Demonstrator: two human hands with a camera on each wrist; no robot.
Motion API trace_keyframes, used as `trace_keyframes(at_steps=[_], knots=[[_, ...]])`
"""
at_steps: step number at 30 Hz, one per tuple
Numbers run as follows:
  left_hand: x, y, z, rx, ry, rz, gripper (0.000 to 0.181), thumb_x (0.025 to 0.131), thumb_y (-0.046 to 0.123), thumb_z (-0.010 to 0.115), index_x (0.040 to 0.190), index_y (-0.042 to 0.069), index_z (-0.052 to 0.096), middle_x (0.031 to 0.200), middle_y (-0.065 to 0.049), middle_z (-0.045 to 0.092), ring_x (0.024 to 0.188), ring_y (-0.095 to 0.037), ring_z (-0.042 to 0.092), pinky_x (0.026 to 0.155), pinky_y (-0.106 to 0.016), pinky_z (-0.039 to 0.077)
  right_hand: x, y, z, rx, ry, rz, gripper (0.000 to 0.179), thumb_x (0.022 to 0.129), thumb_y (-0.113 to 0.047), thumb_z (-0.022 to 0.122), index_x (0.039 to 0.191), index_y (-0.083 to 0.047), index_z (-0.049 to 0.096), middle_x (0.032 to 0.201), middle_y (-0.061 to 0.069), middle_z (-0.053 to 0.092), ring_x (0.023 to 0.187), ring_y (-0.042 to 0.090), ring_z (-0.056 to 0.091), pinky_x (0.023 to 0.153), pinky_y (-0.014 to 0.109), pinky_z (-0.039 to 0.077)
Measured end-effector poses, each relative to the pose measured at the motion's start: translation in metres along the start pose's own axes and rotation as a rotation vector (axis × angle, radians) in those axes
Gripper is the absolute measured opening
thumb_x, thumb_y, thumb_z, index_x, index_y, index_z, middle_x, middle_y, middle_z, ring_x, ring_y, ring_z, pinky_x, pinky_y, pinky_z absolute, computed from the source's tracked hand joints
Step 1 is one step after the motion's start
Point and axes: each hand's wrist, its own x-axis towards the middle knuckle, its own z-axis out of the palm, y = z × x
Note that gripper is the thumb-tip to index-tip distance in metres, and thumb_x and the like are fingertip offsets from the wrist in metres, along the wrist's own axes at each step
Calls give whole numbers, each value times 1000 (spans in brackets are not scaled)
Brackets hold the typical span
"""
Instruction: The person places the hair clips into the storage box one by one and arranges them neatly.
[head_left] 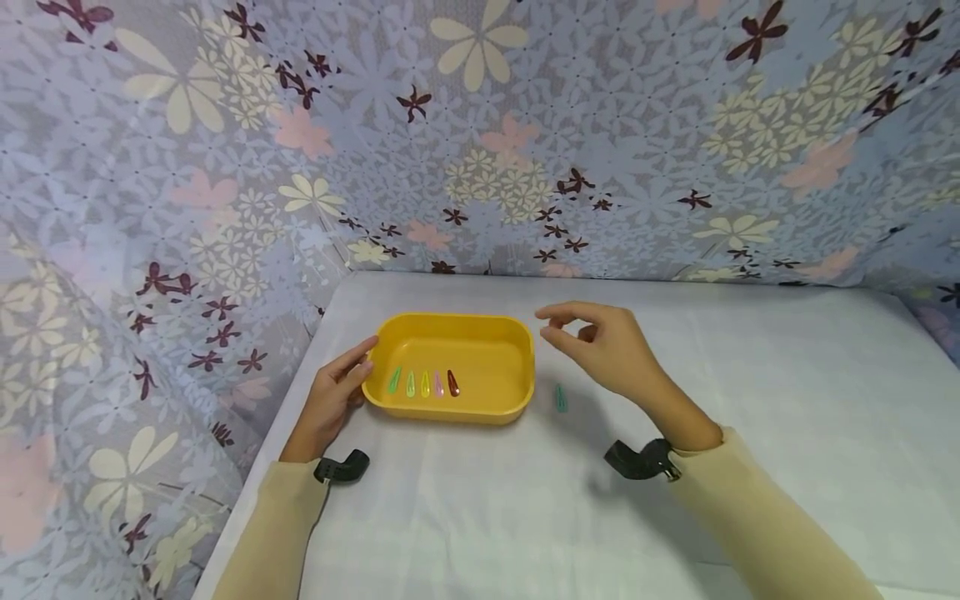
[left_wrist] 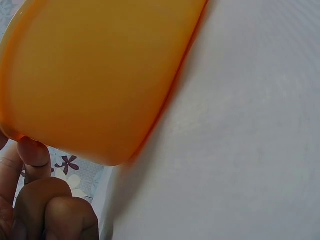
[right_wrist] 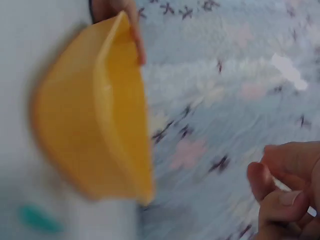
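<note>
My left hand (head_left: 330, 400) pinches the left end of a yellow plastic tray (head_left: 450, 414), thumb and a finger at its rim; the left wrist view shows the other fingers folded below. Several snap hair clips lie in a row inside: green (head_left: 394, 380), light green (head_left: 410, 383), yellow (head_left: 425, 383), lilac (head_left: 438, 384) and dark red (head_left: 453, 383). A teal hair clip (head_left: 561, 398) rests on the white cloth right of the tray. Above and beyond it, my right hand (head_left: 603, 342) hovers near the tray's right end, fingers loosely bent, nothing visible between them.
White cloth (head_left: 465, 508) covers the table. A flowered fabric (head_left: 480, 142) hangs behind the table and down its left side. Each wrist wears a black camera mount, the left one (head_left: 342, 467) close to the cloth, the right one (head_left: 641, 460) farther right.
</note>
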Motion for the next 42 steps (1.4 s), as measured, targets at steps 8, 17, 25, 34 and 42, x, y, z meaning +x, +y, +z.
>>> trace_keyframes(at_steps=[8,17,25,34,42], knots=[[2,2,-1,22,-6,5,52,104,21,63,151,5,50,103,-3,51,56,-10,34,51,-21,32,-49,72,6,128,-37,242,32,94,-39,75,119,-19,77,113,1,71,52,12,45,50,26,37],[2,-2,1,-2,4,-3,53,104,23,63,151,6,50,103,-1,52,55,-11,32,51,-21,31,-68,97,31,130,-39,181,20,94,-26,77,113,-20,79,108,-3,73,67,15,58,57,25,46],[0,-4,0,2,10,-1,51,104,20,62,151,5,50,99,1,52,55,-9,33,50,-21,31,-73,100,50,-97,13,26,20,89,-18,82,110,-20,80,97,-10,67,63,11,50,55,25,44],[-1,-6,-1,24,-14,27,51,105,18,60,152,3,48,98,0,51,55,-10,32,50,-24,29,-74,97,61,-212,25,41,23,88,-20,83,111,-20,81,99,-5,64,63,9,46,56,26,41],[-2,-4,1,28,-2,24,51,105,20,61,152,3,49,101,-1,50,57,-10,34,51,-22,31,-74,93,58,-206,59,35,20,86,-17,83,106,-17,82,101,-3,68,63,9,48,59,27,44]])
